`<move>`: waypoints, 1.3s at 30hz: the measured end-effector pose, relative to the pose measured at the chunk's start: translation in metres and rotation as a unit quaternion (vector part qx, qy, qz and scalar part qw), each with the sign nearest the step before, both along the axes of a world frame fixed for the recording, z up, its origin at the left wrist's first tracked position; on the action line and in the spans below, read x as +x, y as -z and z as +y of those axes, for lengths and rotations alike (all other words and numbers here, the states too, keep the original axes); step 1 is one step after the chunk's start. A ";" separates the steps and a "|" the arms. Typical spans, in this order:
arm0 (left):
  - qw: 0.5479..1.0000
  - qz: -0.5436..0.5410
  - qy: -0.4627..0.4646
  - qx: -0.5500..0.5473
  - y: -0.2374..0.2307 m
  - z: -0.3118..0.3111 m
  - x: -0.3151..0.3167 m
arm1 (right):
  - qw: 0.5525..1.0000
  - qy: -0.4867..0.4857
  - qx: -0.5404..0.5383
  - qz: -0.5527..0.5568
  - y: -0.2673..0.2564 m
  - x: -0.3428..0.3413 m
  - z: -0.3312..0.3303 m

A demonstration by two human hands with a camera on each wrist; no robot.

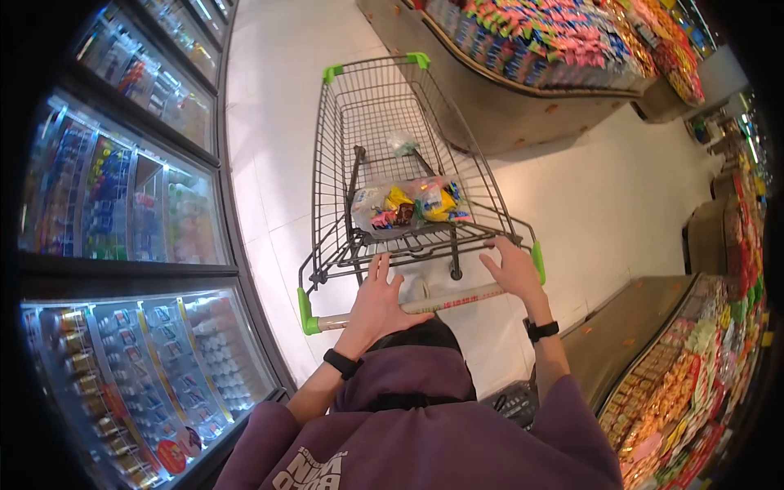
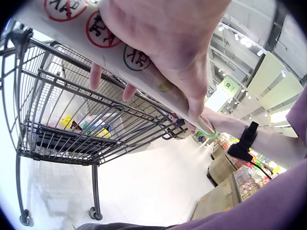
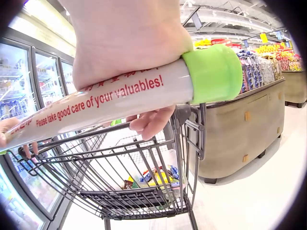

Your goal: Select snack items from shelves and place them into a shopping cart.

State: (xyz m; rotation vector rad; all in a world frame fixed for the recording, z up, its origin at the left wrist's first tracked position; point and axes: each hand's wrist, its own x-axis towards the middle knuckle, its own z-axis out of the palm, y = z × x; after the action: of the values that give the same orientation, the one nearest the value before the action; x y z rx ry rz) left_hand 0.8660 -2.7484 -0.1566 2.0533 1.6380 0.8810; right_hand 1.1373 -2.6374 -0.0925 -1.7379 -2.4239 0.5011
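In the head view I see a person at the back of a shopping cart [image 1: 328, 163], a dark grey wire basket with bright green corners, its pale handle [image 1: 457, 301] tipped by a green cap [image 1: 307, 314] at either end. The left hand [image 1: 377, 296] lies across the cart's handle left of its middle, fingers stretched forward, thumb along the bar, unclenched; the right hand [image 1: 516, 269] rests near the cart's right end, its fingers loose too. Inside the cart, close to the handle, sit clear bags [image 1: 408, 204] with yellow, red and blue packets. Lit coolers [image 1: 163, 188] line the cart's left; a snack display [image 1: 539, 41] stands to its front right. In the left wrist view, round pictograms [image 2: 136, 57], red-ringed and green-ringed, mark the cart's handle, and fingertips show past the bar. In the right wrist view, red lettering [image 3: 100, 98] on the cart's handle reads "Please take good care of your valuables!", and the right hand's palm sits on top, fingers hanging beyond it.
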 end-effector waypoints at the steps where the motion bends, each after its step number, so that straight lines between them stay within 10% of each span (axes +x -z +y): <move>1: 1.000 0.003 0.005 0.001 0.002 -0.004 -0.004 | 1.000 -0.005 -0.002 -0.004 0.002 -0.001 -0.007; 22: 0.985 0.057 0.149 -0.071 0.014 -0.104 -0.063 | 0.990 0.061 -0.099 0.078 0.033 -0.016 -0.178; 39: 0.962 0.062 0.266 -0.010 0.015 -0.058 -0.116 | 0.986 0.122 0.079 0.083 0.047 -0.071 -0.227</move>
State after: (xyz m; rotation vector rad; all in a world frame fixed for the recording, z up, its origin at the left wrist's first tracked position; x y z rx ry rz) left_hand 0.7504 -2.8060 -0.1720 2.3990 1.0443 0.5503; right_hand 1.0660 -2.8642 -0.1393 -1.8119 -2.0435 0.3956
